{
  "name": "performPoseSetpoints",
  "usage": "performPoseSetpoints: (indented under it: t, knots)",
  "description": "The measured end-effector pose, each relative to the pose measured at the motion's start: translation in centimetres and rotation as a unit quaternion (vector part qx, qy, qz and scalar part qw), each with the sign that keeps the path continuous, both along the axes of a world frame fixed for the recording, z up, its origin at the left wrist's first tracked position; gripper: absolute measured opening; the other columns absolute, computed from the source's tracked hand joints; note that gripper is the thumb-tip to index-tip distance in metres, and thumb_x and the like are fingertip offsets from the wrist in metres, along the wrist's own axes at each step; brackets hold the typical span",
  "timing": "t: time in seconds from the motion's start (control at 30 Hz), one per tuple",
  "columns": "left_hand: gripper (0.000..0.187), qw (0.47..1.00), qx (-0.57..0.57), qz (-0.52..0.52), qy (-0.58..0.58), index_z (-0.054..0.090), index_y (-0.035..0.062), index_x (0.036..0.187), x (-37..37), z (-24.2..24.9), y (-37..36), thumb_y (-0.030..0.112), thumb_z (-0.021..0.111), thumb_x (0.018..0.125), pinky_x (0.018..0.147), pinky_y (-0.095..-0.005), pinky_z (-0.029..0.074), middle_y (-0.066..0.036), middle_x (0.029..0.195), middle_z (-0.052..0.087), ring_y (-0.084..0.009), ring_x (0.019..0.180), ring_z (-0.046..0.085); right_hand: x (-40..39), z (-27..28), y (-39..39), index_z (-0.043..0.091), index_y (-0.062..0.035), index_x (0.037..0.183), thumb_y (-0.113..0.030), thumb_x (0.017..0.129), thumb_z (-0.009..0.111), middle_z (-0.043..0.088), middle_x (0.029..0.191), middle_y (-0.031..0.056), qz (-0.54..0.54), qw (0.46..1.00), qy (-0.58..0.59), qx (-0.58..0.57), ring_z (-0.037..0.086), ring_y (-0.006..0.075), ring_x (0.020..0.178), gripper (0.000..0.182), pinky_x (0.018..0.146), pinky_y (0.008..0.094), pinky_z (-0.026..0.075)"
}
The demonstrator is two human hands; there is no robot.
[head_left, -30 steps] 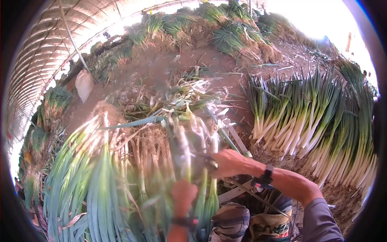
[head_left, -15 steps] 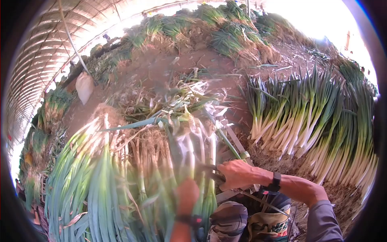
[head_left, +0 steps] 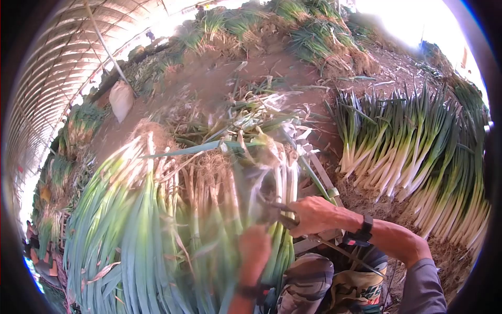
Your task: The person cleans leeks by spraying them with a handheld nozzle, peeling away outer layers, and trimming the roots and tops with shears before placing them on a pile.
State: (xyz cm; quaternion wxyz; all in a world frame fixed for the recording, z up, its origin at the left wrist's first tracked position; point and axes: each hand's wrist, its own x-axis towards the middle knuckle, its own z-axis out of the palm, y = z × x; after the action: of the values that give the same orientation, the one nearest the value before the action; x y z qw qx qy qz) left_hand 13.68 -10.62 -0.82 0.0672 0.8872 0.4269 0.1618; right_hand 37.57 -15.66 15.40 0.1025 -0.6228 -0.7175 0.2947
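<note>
Long green onions [head_left: 138, 225] lie in a wide layer before me, leaves toward me and roots pointing away. My left hand [head_left: 254, 246], blurred by motion, is closed around the leafy part of a green onion whose pale stalk smears upward from the fist. In my right hand [head_left: 314, 215] is a dark tool [head_left: 285, 214], its two short prongs pointing left at that stalk. I cannot tell what kind of tool it is. Just beyond it, several white stalks [head_left: 285, 180] stand side by side. Each wrist wears a dark band.
Peeled green onions [head_left: 397, 141] lie in rows at right, roots toward me. Torn leaves and skins [head_left: 256, 115] are heaped ahead by a metal bar [head_left: 324, 175]. A pale sack [head_left: 122, 101] sits at left. Bundles [head_left: 321, 42] line the back under an arched roof.
The whole scene has shifted right in view as my head turned slightly left. My left hand keeps its hold near the tool, and the stalk above it is now more smeared.
</note>
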Motion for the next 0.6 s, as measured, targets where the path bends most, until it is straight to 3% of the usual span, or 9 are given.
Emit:
performPoseSetpoints:
  t: [0.03, 0.1, 0.2, 0.27, 0.37, 0.47, 0.6]
  knots:
    - [0.036, 0.998, 0.059, 0.015, -0.027, 0.055, 0.0044, 0.116, -0.9, 0.4, 0.1, 0.023, 0.068, 0.088, 0.085, -0.0530, 0.049, -0.019, 0.105, 0.060, -0.0424, 0.103, 0.057, -0.2, 0.0, -0.8, 0.047, -0.0149, 0.152, -0.039, 0.094, 0.058, 0.070, 0.067, 0.0101, 0.018, 0.999, 0.034, -0.003, 0.068, 0.0204, 0.054, 0.064, 0.056, 0.0341, 0.056]
    - [0.036, 0.997, 0.036, 0.055, -0.036, 0.055, 0.0029, 0.115, -2.7, 0.9, 0.2, 0.020, 0.069, 0.087, 0.084, -0.0520, 0.049, -0.021, 0.104, 0.059, -0.0425, 0.103, 0.058, -0.9, 0.7, -1.8, 0.047, -0.0164, 0.152, -0.038, 0.092, 0.063, 0.074, 0.079, 0.0124, 0.061, 0.995, 0.080, -0.010, 0.071, 0.0210, 0.059, 0.065, 0.063, 0.0339, 0.059]
    - [0.036, 0.993, -0.029, 0.107, -0.041, 0.054, 0.0005, 0.114, -3.3, 0.8, 0.2, 0.019, 0.069, 0.087, 0.084, -0.0517, 0.049, -0.022, 0.107, 0.059, -0.0424, 0.103, 0.059, -2.6, 1.2, -2.1, 0.069, -0.0021, 0.109, -0.034, 0.072, 0.078, 0.071, 0.084, 0.0210, 0.031, 0.986, 0.128, -0.105, 0.070, 0.0375, 0.079, 0.049, 0.073, 0.0443, 0.055]
    - [0.037, 0.987, -0.083, 0.134, -0.041, 0.054, -0.0012, 0.114, -3.3, 0.4, 0.3, 0.020, 0.069, 0.088, 0.084, -0.0518, 0.049, -0.024, 0.110, 0.059, -0.0422, 0.104, 0.059, -3.5, 1.9, -2.3, 0.069, -0.0015, 0.105, -0.036, 0.072, 0.078, 0.070, 0.084, 0.0214, 0.035, 0.984, 0.120, -0.124, 0.070, 0.0398, 0.080, 0.048, 0.073, 0.0457, 0.055]
    - [0.037, 0.987, -0.046, 0.143, -0.047, 0.056, -0.0016, 0.111, -2.9, -0.1, 0.6, 0.022, 0.071, 0.086, 0.083, -0.0524, 0.049, -0.024, 0.109, 0.062, -0.0427, 0.101, 0.061, -3.9, 0.9, -1.8, 0.068, -0.0007, 0.103, -0.037, 0.071, 0.077, 0.070, 0.083, 0.0224, 0.067, 0.990, 0.071, -0.106, 0.069, 0.0408, 0.080, 0.049, 0.073, 0.0472, 0.055]
    - [0.036, 0.982, -0.092, 0.160, -0.023, 0.061, 0.0001, 0.108, -2.7, -0.9, 2.0, 0.025, 0.072, 0.085, 0.082, -0.0526, 0.051, -0.023, 0.103, 0.066, -0.0432, 0.097, 0.065, -4.0, -0.2, -0.3, 0.067, 0.0011, 0.102, -0.039, 0.071, 0.077, 0.069, 0.082, 0.0237, 0.058, 0.992, 0.046, -0.098, 0.069, 0.0413, 0.079, 0.052, 0.072, 0.0482, 0.055]
    - [0.042, 0.971, -0.153, 0.182, 0.009, 0.065, 0.0000, 0.103, -2.1, 0.5, 2.7, 0.037, 0.066, 0.085, 0.082, -0.0552, 0.053, -0.024, 0.099, 0.069, -0.0430, 0.094, 0.067, -4.1, -1.1, 1.7, 0.065, 0.0036, 0.100, -0.038, 0.071, 0.077, 0.069, 0.080, 0.0232, 0.023, 0.998, 0.026, -0.052, 0.069, 0.0406, 0.077, 0.053, 0.071, 0.0481, 0.055]
